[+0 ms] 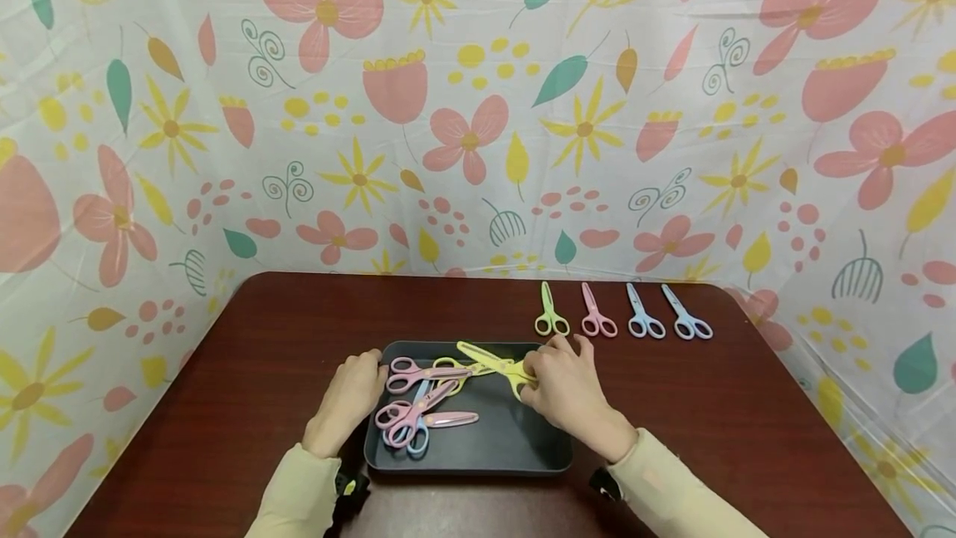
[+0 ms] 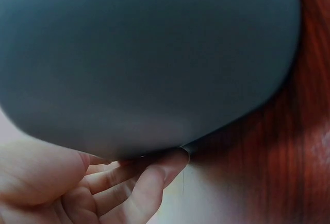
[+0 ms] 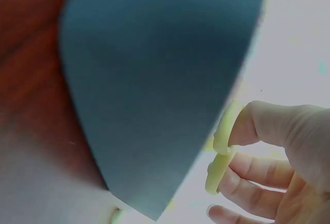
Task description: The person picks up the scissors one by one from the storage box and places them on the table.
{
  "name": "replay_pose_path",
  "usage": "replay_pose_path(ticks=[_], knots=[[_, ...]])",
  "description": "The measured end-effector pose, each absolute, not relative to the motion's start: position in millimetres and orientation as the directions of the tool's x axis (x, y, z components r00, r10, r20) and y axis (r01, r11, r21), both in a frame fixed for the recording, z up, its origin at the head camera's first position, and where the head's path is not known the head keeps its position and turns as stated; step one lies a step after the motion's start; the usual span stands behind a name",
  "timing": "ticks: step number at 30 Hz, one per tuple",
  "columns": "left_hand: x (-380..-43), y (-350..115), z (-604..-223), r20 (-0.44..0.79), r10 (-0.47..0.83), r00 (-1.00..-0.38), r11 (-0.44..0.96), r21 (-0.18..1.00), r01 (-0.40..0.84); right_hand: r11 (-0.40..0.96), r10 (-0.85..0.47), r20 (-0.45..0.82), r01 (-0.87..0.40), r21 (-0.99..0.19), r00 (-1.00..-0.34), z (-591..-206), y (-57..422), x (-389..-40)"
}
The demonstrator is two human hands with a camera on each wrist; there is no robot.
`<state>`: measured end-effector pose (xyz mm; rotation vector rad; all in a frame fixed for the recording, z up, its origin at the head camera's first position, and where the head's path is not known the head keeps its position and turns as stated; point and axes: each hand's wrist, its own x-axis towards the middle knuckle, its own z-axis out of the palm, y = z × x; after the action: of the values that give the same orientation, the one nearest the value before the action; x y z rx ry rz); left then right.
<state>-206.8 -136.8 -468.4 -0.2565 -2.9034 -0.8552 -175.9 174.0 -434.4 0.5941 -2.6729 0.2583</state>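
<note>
Over the right half of a dark grey tray (image 1: 493, 447), my right hand (image 1: 568, 384) holds yellow scissors (image 1: 489, 355) by the handle loops, blades pointing left. In the right wrist view, thumb and fingers pinch the yellow loops (image 3: 223, 131). My left hand (image 1: 351, 397) grips the tray's left side near its far corner; the left wrist view shows bent fingers (image 2: 147, 188) against the tray wall (image 2: 154, 80). Inside the tray lie pink scissors (image 1: 407, 374), more pink scissors (image 1: 414, 415), blue scissors (image 1: 418, 442) and another yellow pair (image 1: 448, 384), partly overlapping.
Along the table's back right edge lie green scissors (image 1: 551, 318), pink scissors (image 1: 596, 318) and two blue pairs, one blue pair (image 1: 642, 318) left of the other blue pair (image 1: 689, 322). A flowered curtain (image 1: 478, 106) hangs behind the dark wooden table (image 1: 276, 330).
</note>
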Motion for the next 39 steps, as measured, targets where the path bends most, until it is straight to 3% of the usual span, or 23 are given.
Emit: replay_pose_path(ticks=[20,39], knots=[[-205.4,-136.6,-468.6,0.153,0.133,-0.979,0.826,0.528,0.195,0.911,-0.246,0.426,-0.358,-0.205,-0.871,-417.3,167.3,-194.1],[-207.0,-136.8,-469.5,0.151,0.132,-0.980,0.829,0.525,0.192,0.910,-0.302,0.455,-0.395,-0.124,-0.838,-401.3,164.5,-214.3]])
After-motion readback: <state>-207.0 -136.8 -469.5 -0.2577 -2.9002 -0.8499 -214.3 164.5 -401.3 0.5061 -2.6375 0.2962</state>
